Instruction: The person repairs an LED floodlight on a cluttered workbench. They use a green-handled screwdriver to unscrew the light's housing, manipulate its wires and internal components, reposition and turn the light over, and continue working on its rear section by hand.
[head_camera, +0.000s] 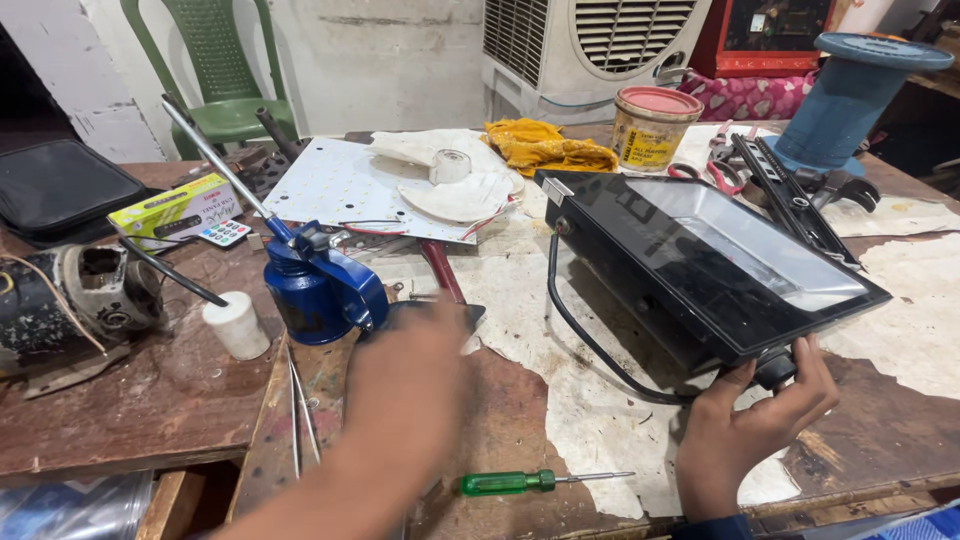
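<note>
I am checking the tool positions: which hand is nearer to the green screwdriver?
The left hand. It hovers blurred just above and left of the green screwdriver, not touching it. The right hand is farther right, gripping the corner of the black floodlight.

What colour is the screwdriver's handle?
Green, see-through; the screwdriver shows in the head view.

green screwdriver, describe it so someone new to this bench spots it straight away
Start at the big black flat floodlight that the right hand grips at its near corner. Look left along the wooden workbench's near edge, between the two hands. The green-handled screwdriver lies flat there, the only translucent green tool.
</note>
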